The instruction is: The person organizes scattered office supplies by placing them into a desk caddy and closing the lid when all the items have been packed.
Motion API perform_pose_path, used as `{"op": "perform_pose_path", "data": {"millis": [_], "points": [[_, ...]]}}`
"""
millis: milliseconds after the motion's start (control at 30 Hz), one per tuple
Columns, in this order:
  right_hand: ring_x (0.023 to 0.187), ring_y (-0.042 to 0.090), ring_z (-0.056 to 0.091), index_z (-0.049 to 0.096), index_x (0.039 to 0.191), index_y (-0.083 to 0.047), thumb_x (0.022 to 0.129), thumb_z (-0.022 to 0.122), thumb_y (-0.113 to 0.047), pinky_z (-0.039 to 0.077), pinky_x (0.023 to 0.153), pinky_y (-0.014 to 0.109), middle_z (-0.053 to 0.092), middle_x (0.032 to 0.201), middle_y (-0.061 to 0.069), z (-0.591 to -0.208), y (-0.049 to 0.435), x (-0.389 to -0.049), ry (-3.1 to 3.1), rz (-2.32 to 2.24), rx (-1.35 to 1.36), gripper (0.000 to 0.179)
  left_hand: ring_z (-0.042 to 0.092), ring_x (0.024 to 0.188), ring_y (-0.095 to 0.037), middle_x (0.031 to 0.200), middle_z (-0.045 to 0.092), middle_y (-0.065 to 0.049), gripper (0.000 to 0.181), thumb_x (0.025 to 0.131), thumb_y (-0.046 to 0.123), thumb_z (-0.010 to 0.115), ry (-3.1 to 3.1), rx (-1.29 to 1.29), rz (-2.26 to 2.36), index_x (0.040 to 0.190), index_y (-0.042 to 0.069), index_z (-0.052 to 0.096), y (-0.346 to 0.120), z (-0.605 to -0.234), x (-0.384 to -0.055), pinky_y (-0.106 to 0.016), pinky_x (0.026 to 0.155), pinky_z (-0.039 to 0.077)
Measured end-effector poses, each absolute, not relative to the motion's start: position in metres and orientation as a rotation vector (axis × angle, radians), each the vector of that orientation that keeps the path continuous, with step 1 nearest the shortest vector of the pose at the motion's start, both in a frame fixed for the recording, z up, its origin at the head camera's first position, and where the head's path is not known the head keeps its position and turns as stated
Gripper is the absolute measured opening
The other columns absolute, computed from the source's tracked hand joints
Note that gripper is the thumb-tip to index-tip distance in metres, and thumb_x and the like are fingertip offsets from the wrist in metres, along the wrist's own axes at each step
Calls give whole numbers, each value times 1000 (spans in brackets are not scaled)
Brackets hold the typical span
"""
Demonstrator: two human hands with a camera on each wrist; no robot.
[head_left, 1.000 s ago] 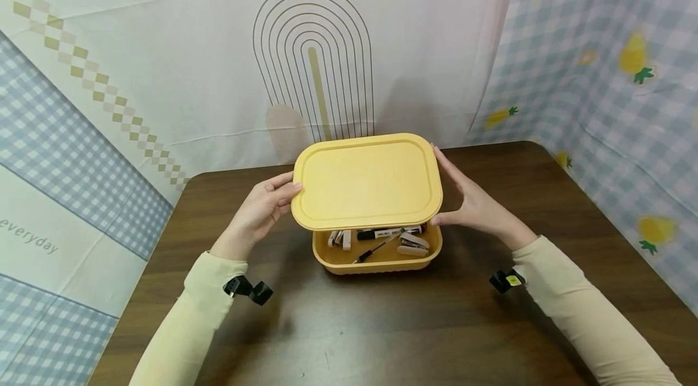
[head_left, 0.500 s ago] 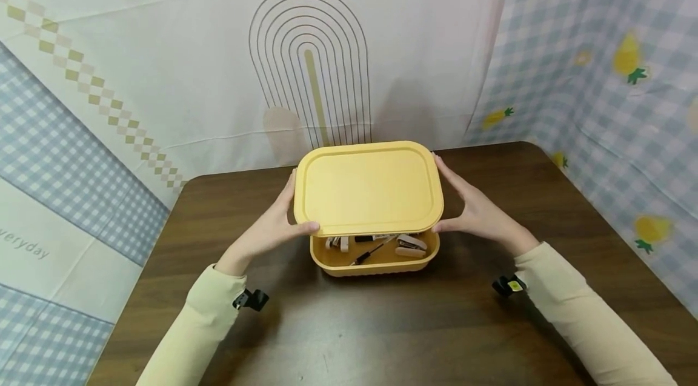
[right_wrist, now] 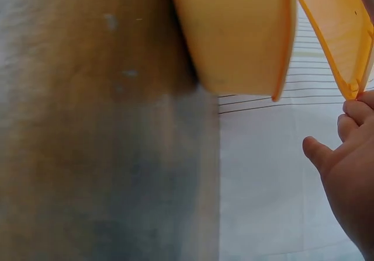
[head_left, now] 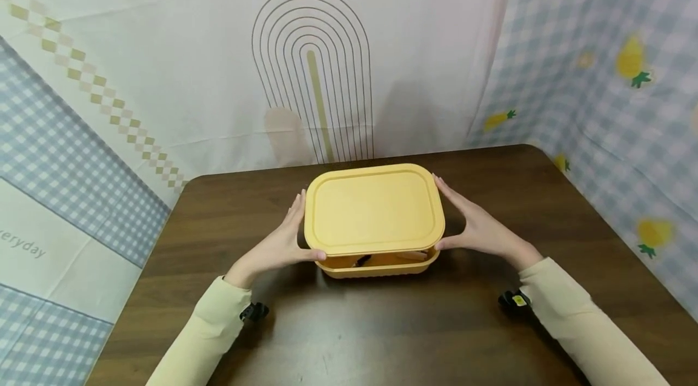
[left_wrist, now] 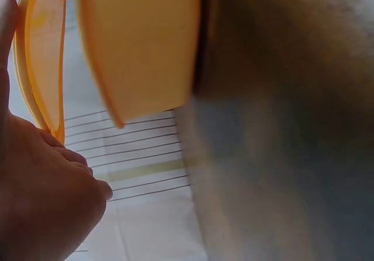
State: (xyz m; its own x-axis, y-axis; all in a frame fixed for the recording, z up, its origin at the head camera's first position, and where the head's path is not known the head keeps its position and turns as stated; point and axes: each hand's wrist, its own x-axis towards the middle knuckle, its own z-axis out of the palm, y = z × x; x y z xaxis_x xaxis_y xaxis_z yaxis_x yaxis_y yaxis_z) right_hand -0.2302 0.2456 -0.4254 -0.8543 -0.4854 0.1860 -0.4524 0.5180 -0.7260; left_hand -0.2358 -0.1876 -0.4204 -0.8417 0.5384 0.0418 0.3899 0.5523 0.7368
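Note:
A yellow rounded lid hangs tilted over a yellow plastic box on the table. My left hand grips the lid's left end, thumb at the near corner and fingers along the side. At the other end my right hand holds it in much the same way. Both wrist views show a gap between the lid and the box. Through the front opening, part of a black pen-like item and a pale stapler show; the lid hides the other contents.
The dark wooden table reaches back to a white patterned cloth. Blue checked cloth hangs along the right side. Black wrist cameras sit at both sleeves.
The lid has come down and nearer, covering more of the box's contents. My left hand has shifted its hold, its thumb now at the lid's near left corner. The box stays put.

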Motion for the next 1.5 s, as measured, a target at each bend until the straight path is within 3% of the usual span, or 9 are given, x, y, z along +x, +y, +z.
{"op": "perform_pose_path", "data": {"millis": [233, 433, 767, 1067, 1300, 1500], "points": [[153, 32, 8, 5, 163, -34, 72, 93, -33, 20, 112, 70, 3, 168, -5, -440, 245, -222, 2681, -1269, -771, 127, -10, 153, -28, 166, -16, -13, 133, 78, 49, 85, 2556, 736, 1165, 160, 20, -15, -187, -440, -233, -54, 120, 14], [152, 38, 9, 4, 163, -31, 73, 92, -36, 21, 110, 71, 3, 168, 1, -446, 246, -219, 2675, -1235, -754, 126, -10, 153, -19, 167, -15, -12, 131, 79, 49, 84, 2526, 708, 1150, 160, 22, -15, -186, -447, -231, -49, 120, 16], [152, 36, 11, 2, 161, -41, 73, 89, -47, 22, 112, 68, 5, 169, 5, -450, 247, -219, 2654, -1160, -725, 124, -8, 153, -23, 166, -12, -17, 129, 80, 50, 83, 2496, 677, 1150, 160, 17, -13, -189, -446, -227, -49, 120, 15], [151, 39, 12, 2, 161, -40, 76, 85, -51, 25, 111, 68, 6, 169, 11, -450, 249, -212, 2611, -1100, -707, 119, -3, 153, -26, 167, -8, -18, 130, 79, 54, 82, 2502, 665, 1067, 161, 8, -8, -190, -445, -221, -50, 119, 19], [152, 38, 10, -1, 162, -38, 82, 83, -46, 26, 111, 66, 1, 169, 10, -444, 244, -215, 2623, -1075, -746, 116, -8, 153, -33, 167, -10, -16, 124, 83, 50, 80, 2608, 757, 1013, 160, 3, -4, -198, -437, -226, -55, 120, 10], [154, 29, -1, -7, 161, -35, 81, 83, -48, 24, 113, 64, -10, 168, -4, -428, 232, -227, 2662, -1013, -829, 120, -12, 153, -31, 167, -10, -15, 126, 80, 56, 80, 2775, 963, 862, 161, 4, -2, -184, -422, -238, -56, 121, 3]]}}
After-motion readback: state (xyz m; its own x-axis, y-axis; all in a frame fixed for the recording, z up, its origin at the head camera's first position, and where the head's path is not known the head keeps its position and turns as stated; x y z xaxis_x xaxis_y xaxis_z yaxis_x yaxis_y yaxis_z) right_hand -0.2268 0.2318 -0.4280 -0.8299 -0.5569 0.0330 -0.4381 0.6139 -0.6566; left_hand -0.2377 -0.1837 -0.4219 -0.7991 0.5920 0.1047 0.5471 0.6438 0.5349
